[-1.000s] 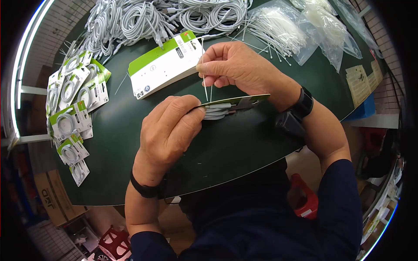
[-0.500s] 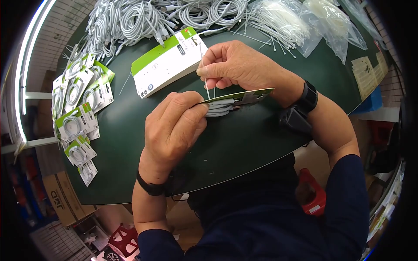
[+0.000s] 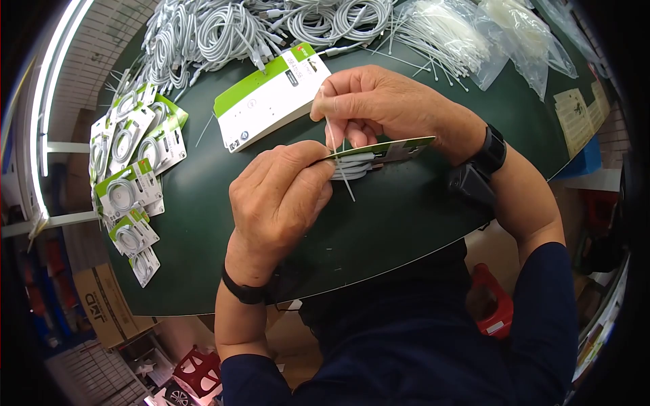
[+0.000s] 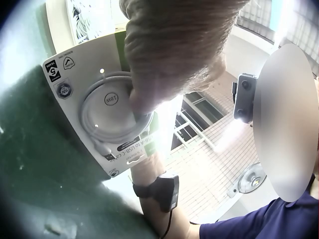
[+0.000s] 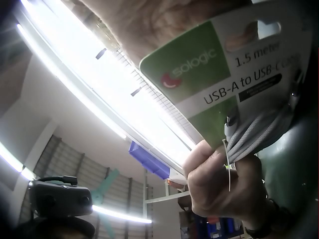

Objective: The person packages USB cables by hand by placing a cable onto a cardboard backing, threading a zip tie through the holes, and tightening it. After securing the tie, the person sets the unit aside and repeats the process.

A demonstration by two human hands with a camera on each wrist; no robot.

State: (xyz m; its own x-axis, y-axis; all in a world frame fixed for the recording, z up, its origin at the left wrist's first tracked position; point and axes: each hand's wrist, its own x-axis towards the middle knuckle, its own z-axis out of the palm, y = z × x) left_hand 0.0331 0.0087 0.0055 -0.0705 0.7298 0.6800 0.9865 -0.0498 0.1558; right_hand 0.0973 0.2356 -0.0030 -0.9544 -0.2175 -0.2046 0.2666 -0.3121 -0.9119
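My left hand (image 3: pixel 281 193) pinches a green-and-white packaging card (image 3: pixel 404 147) by its edge, thumb over the coil. A coiled grey USB cable (image 3: pixel 352 169) lies against the card's near face in the head view. Through the card and across the coil runs a thin white cable tie (image 3: pixel 348 187), its tail sticking out on the cable side. Behind the card, my right hand (image 3: pixel 389 105) pinches the tie's upper part between thumb and index finger. The right wrist view shows the card (image 5: pixel 199 69) from the front, with the tie (image 5: pixel 229 177) beside the coil.
A stack of blank-faced cards (image 3: pixel 271 101) lies behind my hands on the green table (image 3: pixel 203 210). Finished-looking cable cards (image 3: pixel 122 196) are piled at left. Grey cables (image 3: pixel 223 34) heap at the back; loose cable ties (image 3: pixel 433 40) and plastic bags (image 3: pixel 528 40) lie back right.
The tie's tail has come through and now shows on the cable side of the card. My right hand has moved down, closer to the card, while the left hand keeps its grip.
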